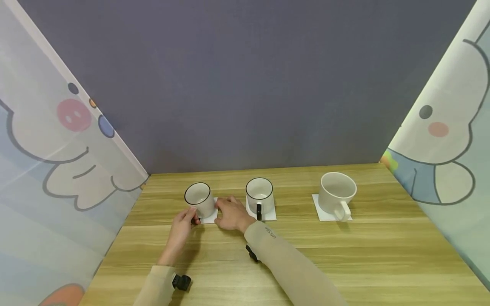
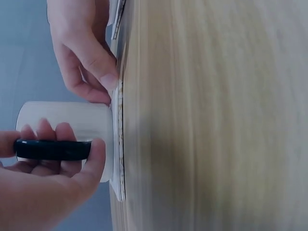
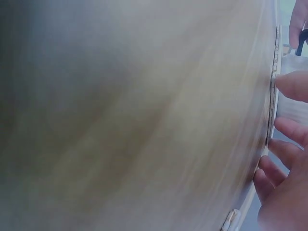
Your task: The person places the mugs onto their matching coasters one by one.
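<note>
On the left of the table a white mug (image 1: 203, 203) with a thin black rim stands upright on a square white coaster (image 1: 209, 218). My left hand (image 1: 181, 225) grips its black handle (image 2: 53, 150), fingers curled round behind and thumb near the lower end. From the other side, my right hand (image 1: 232, 214) holds the coaster at its right edge, thumb and index fingertip close to the mug's base. The right wrist view has the thumb (image 3: 294, 86) on the coaster's edge, the other fingers bent and spread along the tabletop.
Right of my right hand, a second black-rimmed mug (image 1: 259, 193) stands on its own coaster (image 1: 270, 214), black handle toward me. Farther right is a larger, plain white mug (image 1: 332, 195) on a coaster (image 1: 318, 212). A dark grey panel (image 1: 245, 93) rises behind the wooden table (image 1: 291, 242).
</note>
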Demonstrator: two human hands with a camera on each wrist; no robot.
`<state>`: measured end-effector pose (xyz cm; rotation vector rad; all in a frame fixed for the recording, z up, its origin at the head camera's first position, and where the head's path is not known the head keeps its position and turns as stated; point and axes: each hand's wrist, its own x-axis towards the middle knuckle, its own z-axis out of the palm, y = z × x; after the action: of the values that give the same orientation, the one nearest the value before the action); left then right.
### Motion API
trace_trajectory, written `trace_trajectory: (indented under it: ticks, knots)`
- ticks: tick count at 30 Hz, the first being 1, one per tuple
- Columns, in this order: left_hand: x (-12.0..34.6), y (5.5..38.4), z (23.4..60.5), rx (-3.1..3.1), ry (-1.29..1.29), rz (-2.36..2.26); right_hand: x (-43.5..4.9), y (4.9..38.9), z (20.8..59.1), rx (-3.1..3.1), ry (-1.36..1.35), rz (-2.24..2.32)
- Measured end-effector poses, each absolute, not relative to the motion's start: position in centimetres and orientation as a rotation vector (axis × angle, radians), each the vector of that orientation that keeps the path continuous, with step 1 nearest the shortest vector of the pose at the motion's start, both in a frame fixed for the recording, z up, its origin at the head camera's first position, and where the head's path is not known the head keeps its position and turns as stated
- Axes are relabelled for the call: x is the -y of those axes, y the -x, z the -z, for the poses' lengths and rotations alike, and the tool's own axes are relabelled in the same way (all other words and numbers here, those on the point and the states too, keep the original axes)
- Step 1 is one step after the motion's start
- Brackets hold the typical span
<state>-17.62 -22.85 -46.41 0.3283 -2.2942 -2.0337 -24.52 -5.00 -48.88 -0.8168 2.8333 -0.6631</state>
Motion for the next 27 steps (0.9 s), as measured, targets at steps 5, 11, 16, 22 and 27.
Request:
trace_trajectory:
  ticks: [5,11,16,22,27]
  knots:
    - [23.1,17.5,46.5,2.354,-0.295,2.003,5.1,24.1,48.4,-2.803,0.824,0.578]
    - [23.5,17.7,46.6,2.377,-0.29,2.018,5.2,23.5,47.0,-2.777,0.887,0.531]
    - [23.9,17.7,46.2,2.34,-0.271,2.093,5.1,22.6,45.9,-2.709,0.918,0.62]
    - [24.1,17.6,45.6,2.403,-0.254,2.03,4.5,21.2,44.6,-2.64,0.929,0.66]
    - [24.1,17.3,45.1,2.568,-0.255,1.795,3.7,20.0,43.0,-2.636,0.962,0.645]
